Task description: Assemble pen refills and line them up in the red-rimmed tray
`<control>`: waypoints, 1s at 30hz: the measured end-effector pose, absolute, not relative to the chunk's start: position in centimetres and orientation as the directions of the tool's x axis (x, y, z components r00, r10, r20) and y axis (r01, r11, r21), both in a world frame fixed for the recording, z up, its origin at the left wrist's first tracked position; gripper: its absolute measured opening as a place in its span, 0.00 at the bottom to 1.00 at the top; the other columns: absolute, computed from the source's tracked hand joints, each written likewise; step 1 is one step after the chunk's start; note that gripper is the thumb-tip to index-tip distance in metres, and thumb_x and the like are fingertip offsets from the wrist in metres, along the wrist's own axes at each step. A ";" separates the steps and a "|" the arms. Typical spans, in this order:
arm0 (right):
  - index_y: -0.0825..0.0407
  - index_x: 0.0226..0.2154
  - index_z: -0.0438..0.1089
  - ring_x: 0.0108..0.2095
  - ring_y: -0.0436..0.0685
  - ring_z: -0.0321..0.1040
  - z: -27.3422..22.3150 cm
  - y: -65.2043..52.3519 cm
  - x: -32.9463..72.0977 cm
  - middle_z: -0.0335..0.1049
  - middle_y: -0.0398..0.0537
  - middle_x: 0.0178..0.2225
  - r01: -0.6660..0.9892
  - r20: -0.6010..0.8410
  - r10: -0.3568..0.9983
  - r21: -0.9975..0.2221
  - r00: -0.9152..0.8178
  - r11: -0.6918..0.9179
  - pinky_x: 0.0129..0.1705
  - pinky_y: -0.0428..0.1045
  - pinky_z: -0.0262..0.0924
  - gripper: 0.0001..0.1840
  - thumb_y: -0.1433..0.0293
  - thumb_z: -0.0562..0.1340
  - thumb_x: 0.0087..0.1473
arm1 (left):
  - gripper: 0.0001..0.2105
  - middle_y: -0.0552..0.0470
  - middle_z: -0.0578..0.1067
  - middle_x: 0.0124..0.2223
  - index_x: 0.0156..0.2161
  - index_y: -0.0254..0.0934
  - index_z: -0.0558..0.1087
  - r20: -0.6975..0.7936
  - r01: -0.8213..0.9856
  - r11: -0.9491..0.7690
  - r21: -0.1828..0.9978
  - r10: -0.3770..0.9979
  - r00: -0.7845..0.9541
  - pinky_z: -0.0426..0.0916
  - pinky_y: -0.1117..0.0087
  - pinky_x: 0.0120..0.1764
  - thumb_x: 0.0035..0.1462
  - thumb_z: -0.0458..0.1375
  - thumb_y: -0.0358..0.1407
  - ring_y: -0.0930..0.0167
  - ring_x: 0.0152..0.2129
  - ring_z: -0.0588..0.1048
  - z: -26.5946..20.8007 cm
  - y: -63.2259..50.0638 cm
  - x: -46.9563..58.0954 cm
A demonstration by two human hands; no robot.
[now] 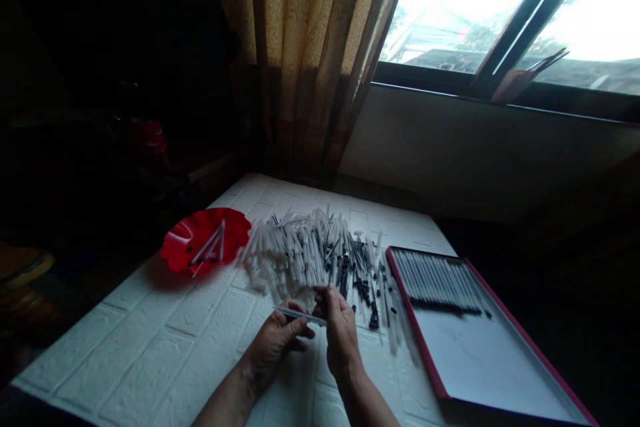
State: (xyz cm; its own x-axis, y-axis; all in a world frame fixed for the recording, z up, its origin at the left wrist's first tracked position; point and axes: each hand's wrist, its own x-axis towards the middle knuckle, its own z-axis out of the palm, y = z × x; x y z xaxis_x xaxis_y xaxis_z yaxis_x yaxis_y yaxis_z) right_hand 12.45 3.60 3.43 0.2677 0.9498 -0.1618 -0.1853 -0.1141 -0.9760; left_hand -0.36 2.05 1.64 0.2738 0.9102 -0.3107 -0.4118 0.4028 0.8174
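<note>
My left hand [283, 333] pinches a slim, translucent pen barrel [297, 313] between thumb and fingers, holding it nearly level above the table. At the barrel's other end, my right hand [340, 327] has its fingers closed; whether it also grips a small part is hidden. Just beyond both hands lies a heap of clear pen barrels [305, 253]. Dark refills [357, 250] and small black pen parts [373, 317] are strewn along the heap's right side.
A red wavy-rimmed bowl [173, 247] with a few pens stands at the left. To the right, a red-edged shallow box [433, 373] holds a row of black-ended pens [440, 280]. The brick-patterned white table [150, 347] lies below a window [450, 20] and curtain [305, 27].
</note>
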 end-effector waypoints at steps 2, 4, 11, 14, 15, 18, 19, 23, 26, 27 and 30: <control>0.54 0.27 0.72 0.17 0.48 0.55 3.1 3.9 12.2 0.62 0.39 0.19 -0.306 -0.233 0.933 -0.941 0.275 -0.145 0.20 0.44 0.50 0.31 0.41 0.61 0.42 | 0.19 0.56 0.75 0.29 0.32 0.37 0.69 -0.289 -0.393 0.397 0.829 0.907 0.306 0.66 0.78 0.24 0.41 0.71 0.43 0.73 0.27 0.76 1.6 2.0 -0.2; 0.54 0.24 0.70 0.15 0.46 0.51 2.8 4.1 12.4 0.57 0.36 0.16 -0.328 -0.248 0.925 -0.933 0.289 -0.147 0.18 0.43 0.45 0.30 0.42 0.63 0.40 | 0.18 0.55 0.75 0.31 0.33 0.36 0.70 -0.268 -0.374 0.390 0.841 0.902 0.338 0.67 0.77 0.25 0.41 0.71 0.42 0.72 0.27 0.76 1.3 2.0 -0.1; 0.54 0.21 0.70 0.16 0.47 0.45 1.5 3.9 16.8 0.48 0.33 0.13 -0.135 -0.104 0.910 -0.989 0.401 -0.053 0.19 0.44 0.39 0.32 0.40 0.63 0.40 | 0.32 0.47 0.74 0.44 0.49 0.40 0.70 -0.200 -0.251 0.369 0.895 0.834 0.514 0.69 0.74 0.25 0.38 0.71 0.49 0.68 0.30 0.76 -0.3 2.3 -0.2; 0.54 0.20 0.71 0.17 0.48 0.47 1.7 3.6 17.8 0.50 0.35 0.14 0.068 0.031 0.909 -0.998 0.416 0.002 0.19 0.45 0.42 0.34 0.38 0.58 0.44 | 0.25 0.46 0.75 0.43 0.48 0.38 0.72 -0.182 -0.041 0.240 0.970 0.827 0.532 0.69 0.71 0.29 0.48 0.65 0.49 0.69 0.29 0.75 -0.1 1.9 0.2; 0.53 0.20 0.70 0.18 0.49 0.49 1.8 3.4 17.7 0.52 0.36 0.14 0.114 0.065 0.911 -0.993 0.407 0.020 0.20 0.45 0.44 0.34 0.38 0.57 0.46 | 0.20 0.47 0.77 0.40 0.46 0.37 0.74 -0.154 0.056 0.146 0.988 0.833 0.531 0.69 0.70 0.31 0.51 0.63 0.47 0.69 0.29 0.75 0.1 1.7 0.3; 0.52 0.17 0.68 0.21 0.51 0.55 2.7 3.0 16.6 0.57 0.40 0.16 0.201 0.149 0.922 -0.976 0.356 0.080 0.23 0.46 0.48 0.33 0.40 0.55 0.50 | 0.10 0.50 0.78 0.33 0.36 0.39 0.77 -0.031 0.270 -0.132 0.954 0.850 0.526 0.66 0.70 0.38 0.57 0.58 0.41 0.67 0.33 0.75 0.5 1.2 0.8; 0.53 0.17 0.68 0.21 0.51 0.56 3.1 2.9 16.1 0.59 0.40 0.17 0.207 0.162 0.928 -0.974 0.335 0.095 0.24 0.46 0.50 0.33 0.41 0.55 0.51 | 0.10 0.51 0.78 0.32 0.34 0.38 0.77 -0.015 0.290 -0.161 0.943 0.853 0.522 0.66 0.71 0.37 0.58 0.56 0.41 0.67 0.32 0.74 0.5 1.1 0.9; 0.54 0.30 0.75 0.23 0.52 0.61 4.9 3.0 15.8 0.65 0.43 0.20 0.052 0.077 0.980 -0.996 0.183 0.068 0.25 0.45 0.54 0.31 0.43 0.56 0.53 | 0.20 0.55 0.71 0.24 0.37 0.36 0.75 -0.086 0.177 -0.014 0.984 0.837 0.540 0.62 0.75 0.24 0.59 0.52 0.52 0.74 0.19 0.68 -0.5 1.1 0.9; 0.54 0.40 0.75 0.28 0.55 0.68 5.7 3.5 18.4 0.74 0.51 0.31 -0.051 0.031 0.989 -0.998 0.148 0.039 0.27 0.46 0.59 0.34 0.43 0.53 0.54 | 0.29 0.57 0.69 0.23 0.45 0.37 0.72 -0.144 0.025 0.152 0.988 0.850 0.506 0.59 0.75 0.21 0.52 0.53 0.61 0.75 0.16 0.65 -1.1 1.2 0.7; 0.55 0.40 0.75 0.29 0.56 0.69 5.7 3.6 19.7 0.75 0.52 0.32 -0.014 0.032 0.983 -0.999 0.178 0.035 0.27 0.46 0.60 0.34 0.43 0.53 0.55 | 0.31 0.57 0.70 0.23 0.47 0.37 0.71 -0.153 -0.027 0.189 0.982 0.864 0.479 0.60 0.75 0.21 0.50 0.54 0.62 0.75 0.17 0.66 -1.2 1.2 0.7; 0.54 0.34 0.77 0.28 0.57 0.70 4.8 3.5 23.7 0.75 0.51 0.28 0.276 0.096 0.954 -0.961 0.283 0.015 0.29 0.48 0.62 0.26 0.48 0.59 0.52 | 0.29 0.54 0.73 0.26 0.48 0.39 0.70 -0.143 -0.163 0.229 0.960 0.897 0.418 0.62 0.73 0.25 0.51 0.56 0.60 0.73 0.21 0.70 -1.1 1.2 0.6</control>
State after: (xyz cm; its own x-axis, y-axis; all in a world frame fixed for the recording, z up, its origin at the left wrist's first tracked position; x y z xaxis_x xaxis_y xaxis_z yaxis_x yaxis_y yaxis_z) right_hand 23.74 3.53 4.84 0.2828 0.9544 0.0958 0.2762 0.0146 -0.9610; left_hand 0.63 1.21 -1.10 0.4178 0.8972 -0.1433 -0.1633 0.2293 0.9596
